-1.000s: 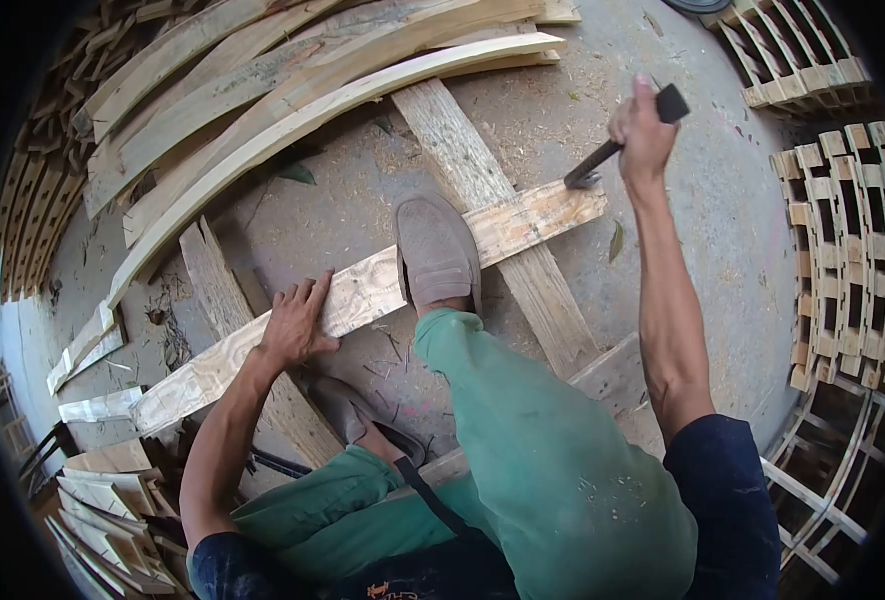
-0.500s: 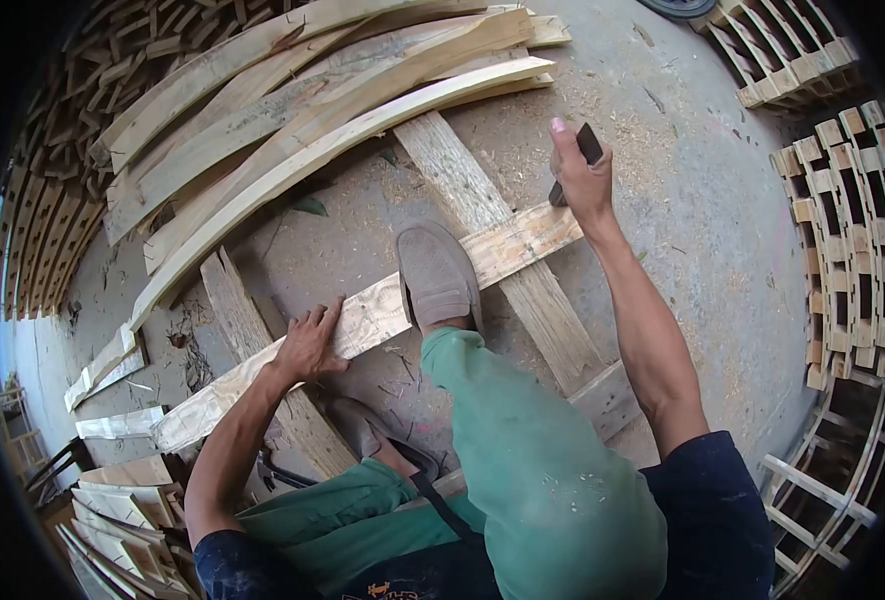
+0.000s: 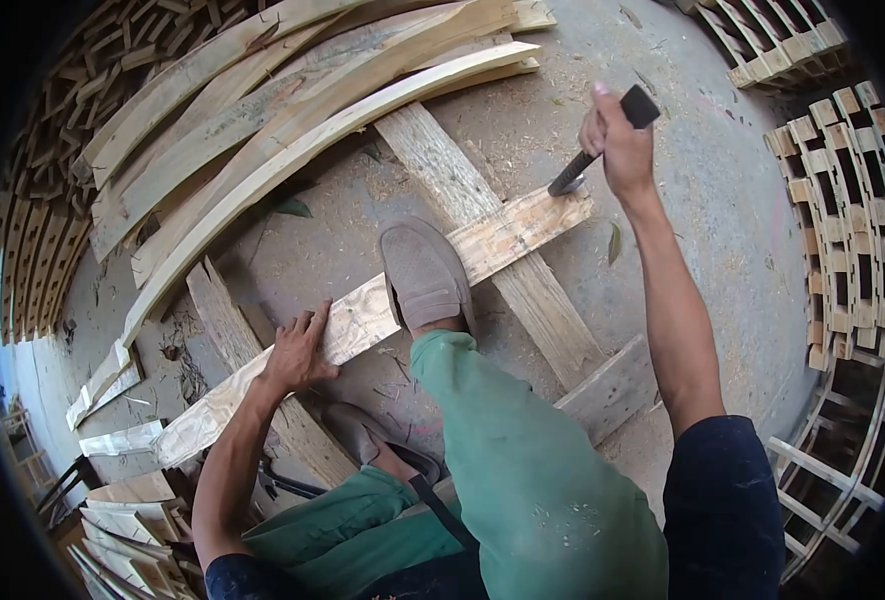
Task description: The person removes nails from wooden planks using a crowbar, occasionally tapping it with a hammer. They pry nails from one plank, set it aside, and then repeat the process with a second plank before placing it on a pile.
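Note:
My left hand [image 3: 300, 352] lies with its fingers spread on a pale board [image 3: 362, 318] that runs diagonally across two weathered planks [image 3: 442, 172]. One shoe [image 3: 424, 273] presses on the middle of that board. My right hand [image 3: 624, 148] is wrapped round a dark bar-shaped tool [image 3: 577, 170]. The tool tilts, its lower end at the board's right end and its thick upper end sticking out above my fist. What the lower end touches is hard to make out.
Long curved-looking boards [image 3: 302, 120] lie in a pile at the upper left. Stacked pallets [image 3: 842, 220] stand along the right side. More boards [image 3: 132, 520] are heaped at the lower left. A green leaf [image 3: 614, 243] lies on the floor.
My right hand has moved right, and the tool now leans with more of it showing. The view has shifted slightly. My left hand stays on the board.

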`<move>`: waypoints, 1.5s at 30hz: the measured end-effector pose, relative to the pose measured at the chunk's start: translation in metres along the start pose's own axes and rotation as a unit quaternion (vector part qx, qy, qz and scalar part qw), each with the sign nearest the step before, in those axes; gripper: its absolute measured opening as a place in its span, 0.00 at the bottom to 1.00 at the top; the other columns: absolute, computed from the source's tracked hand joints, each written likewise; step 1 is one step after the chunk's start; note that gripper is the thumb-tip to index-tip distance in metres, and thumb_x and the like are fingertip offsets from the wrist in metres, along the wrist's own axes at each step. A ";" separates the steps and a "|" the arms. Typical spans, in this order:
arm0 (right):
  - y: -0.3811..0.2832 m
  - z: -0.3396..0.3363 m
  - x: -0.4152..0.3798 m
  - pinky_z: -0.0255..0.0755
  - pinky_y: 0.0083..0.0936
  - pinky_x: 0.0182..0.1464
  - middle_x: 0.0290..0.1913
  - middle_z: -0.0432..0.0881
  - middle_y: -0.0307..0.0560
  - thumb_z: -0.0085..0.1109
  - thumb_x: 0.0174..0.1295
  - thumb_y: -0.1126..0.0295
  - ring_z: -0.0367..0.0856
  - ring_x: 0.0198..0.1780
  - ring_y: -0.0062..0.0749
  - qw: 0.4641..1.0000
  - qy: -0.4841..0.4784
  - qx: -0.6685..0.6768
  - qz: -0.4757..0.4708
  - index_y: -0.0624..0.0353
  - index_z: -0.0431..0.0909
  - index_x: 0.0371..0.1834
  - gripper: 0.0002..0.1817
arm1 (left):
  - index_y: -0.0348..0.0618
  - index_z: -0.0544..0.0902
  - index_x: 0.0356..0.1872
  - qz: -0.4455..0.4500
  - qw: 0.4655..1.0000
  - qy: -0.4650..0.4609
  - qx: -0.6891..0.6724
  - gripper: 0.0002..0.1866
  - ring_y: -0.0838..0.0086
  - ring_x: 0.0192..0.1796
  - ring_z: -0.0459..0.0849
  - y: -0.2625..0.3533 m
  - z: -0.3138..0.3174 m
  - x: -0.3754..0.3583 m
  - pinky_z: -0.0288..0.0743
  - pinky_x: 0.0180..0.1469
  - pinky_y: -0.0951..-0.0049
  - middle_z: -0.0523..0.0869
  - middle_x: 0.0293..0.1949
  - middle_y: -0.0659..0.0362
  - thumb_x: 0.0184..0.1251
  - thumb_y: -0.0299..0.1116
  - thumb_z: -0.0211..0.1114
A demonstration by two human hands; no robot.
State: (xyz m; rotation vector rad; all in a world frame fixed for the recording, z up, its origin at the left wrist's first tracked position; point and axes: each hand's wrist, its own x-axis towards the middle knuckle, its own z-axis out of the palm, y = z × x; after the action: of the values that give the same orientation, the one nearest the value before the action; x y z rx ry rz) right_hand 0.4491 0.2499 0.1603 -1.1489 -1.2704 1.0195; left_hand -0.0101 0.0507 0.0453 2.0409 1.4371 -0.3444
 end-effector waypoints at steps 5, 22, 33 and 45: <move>0.032 0.077 -0.032 0.52 0.25 0.17 0.11 0.59 0.32 0.57 0.70 0.56 0.59 0.17 0.15 0.976 0.090 -0.149 -0.133 0.54 0.63 0.13 0.27 | 0.49 0.47 0.79 -0.020 1.000 -0.012 0.014 0.67 0.46 0.61 0.72 0.006 -0.008 -0.003 0.65 0.61 0.49 0.71 0.60 0.45 0.38 0.49 0.81; 0.047 0.084 -0.033 0.57 0.30 0.17 0.11 0.64 0.43 0.58 0.70 0.64 0.63 0.14 0.22 0.963 0.015 -0.212 -0.165 0.58 0.68 0.17 0.22 | 0.52 0.45 0.80 -0.017 1.000 -0.007 -0.002 0.68 0.45 0.62 0.72 0.005 0.006 -0.004 0.65 0.62 0.48 0.71 0.62 0.44 0.36 0.46 0.81; 0.051 0.118 -0.059 0.66 0.31 0.19 0.14 0.74 0.48 0.64 0.64 0.67 0.76 0.15 0.35 0.923 0.067 -0.303 -0.228 0.58 0.72 0.20 0.16 | 0.53 0.45 0.80 -0.023 1.000 -0.002 0.014 0.67 0.46 0.62 0.72 0.003 -0.007 -0.008 0.66 0.61 0.48 0.72 0.61 0.44 0.37 0.47 0.81; 0.073 0.135 -0.112 0.68 0.35 0.21 0.15 0.76 0.46 0.60 0.65 0.62 0.76 0.17 0.40 0.858 -0.231 -0.293 -0.352 0.56 0.73 0.19 0.17 | 0.54 0.46 0.79 -0.006 1.000 -0.016 -0.013 0.66 0.43 0.64 0.72 0.007 -0.026 0.008 0.67 0.64 0.48 0.70 0.65 0.43 0.40 0.52 0.81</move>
State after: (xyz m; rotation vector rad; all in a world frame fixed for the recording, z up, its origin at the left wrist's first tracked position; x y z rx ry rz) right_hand 0.3114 0.1604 0.0644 -0.7423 -2.2799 0.3433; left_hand -0.0040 0.0714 0.0637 1.9972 1.4286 -0.3591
